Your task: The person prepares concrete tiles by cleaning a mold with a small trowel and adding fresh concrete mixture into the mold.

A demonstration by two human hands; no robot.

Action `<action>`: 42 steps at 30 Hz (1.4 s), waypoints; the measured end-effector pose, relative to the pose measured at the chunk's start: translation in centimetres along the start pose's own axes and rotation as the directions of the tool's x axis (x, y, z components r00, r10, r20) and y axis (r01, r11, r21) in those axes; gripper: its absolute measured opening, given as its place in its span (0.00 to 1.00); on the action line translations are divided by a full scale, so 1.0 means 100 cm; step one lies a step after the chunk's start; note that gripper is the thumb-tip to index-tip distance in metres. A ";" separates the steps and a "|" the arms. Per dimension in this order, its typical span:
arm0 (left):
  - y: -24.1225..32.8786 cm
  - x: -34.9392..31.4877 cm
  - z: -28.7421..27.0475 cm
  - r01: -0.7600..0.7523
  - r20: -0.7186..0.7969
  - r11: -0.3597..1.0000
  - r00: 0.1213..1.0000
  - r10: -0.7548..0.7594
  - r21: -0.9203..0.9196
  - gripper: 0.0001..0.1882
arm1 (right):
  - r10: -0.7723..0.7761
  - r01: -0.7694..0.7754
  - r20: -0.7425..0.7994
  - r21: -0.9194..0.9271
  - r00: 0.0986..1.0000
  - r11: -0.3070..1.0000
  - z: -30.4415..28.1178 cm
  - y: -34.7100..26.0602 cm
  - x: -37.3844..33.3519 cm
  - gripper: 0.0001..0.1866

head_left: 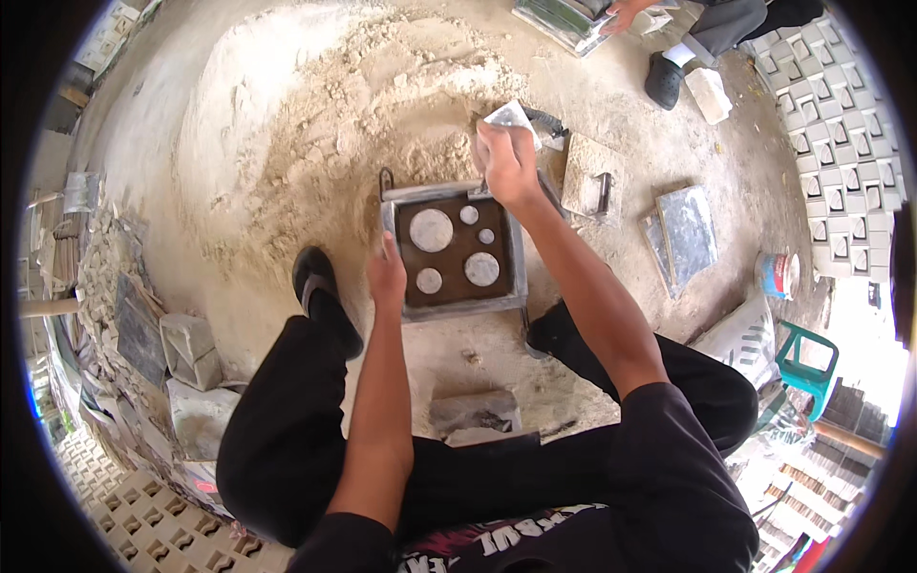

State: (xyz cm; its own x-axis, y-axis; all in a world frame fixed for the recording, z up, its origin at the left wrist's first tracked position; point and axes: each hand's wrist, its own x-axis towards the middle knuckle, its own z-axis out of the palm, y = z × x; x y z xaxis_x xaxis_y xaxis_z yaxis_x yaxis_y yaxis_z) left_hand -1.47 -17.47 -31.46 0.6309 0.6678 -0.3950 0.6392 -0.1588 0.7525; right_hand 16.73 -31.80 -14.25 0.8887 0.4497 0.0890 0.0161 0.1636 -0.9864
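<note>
Between my feet sits a square metal moulding frame [458, 310], filled with dark packed material. Set flush in it are several round pale discs, the largest disc [431, 230] at the upper left. My left hand [386, 272] is at the frame's left side, its fingers closed against the edge. Above the frame's far right corner, my right hand [506, 162] is closed on a small white pouch [512, 118], whose top sticks out past the fingers; I cannot tell what is in it. A dark-handled tool [544, 121], perhaps a brush, lies just beyond the pouch.
Loose sand [334, 115] is heaped beyond the frame. To the right lie a board with a handle [587, 181], flat grey plates [683, 234], a bucket [778, 274] and a green stool [807, 368]. Another person's shoe [663, 81] and hand [626, 13] show at far right.
</note>
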 end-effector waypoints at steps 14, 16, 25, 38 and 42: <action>0.015 -0.007 0.001 -0.013 -0.071 1.000 0.997 0.012 -0.009 0.36 | -0.123 0.123 -0.073 -0.011 0.990 0.992 0.033 0.003 -0.009 0.22; 0.003 -0.002 0.003 -0.047 -0.142 0.997 0.988 0.055 0.061 0.37 | -0.146 0.150 -0.062 0.072 0.987 0.986 0.044 -0.009 -0.018 0.21; 0.014 -0.004 0.001 -0.013 -0.105 0.997 0.994 0.020 0.070 0.38 | -0.337 0.320 -0.012 -0.278 0.942 0.906 0.055 0.012 -0.003 0.18; 0.009 -0.005 0.003 -0.050 -0.175 0.998 0.983 0.057 0.046 0.38 | -0.115 0.115 -0.010 0.040 0.993 0.993 0.092 0.005 0.006 0.20; 0.014 -0.011 -0.005 0.003 -0.086 0.999 0.996 0.000 0.038 0.38 | -0.229 0.233 0.045 -0.134 0.972 0.963 0.098 0.031 0.001 0.20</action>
State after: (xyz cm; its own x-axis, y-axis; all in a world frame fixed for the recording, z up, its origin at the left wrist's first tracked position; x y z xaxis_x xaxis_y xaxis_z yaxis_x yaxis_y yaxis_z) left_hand -1.52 -18.08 -29.74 0.5907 0.7277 -0.3486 0.6575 -0.1837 0.7307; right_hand 12.38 -22.63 -15.95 0.8398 0.4393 0.3190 0.2843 0.1448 -0.9478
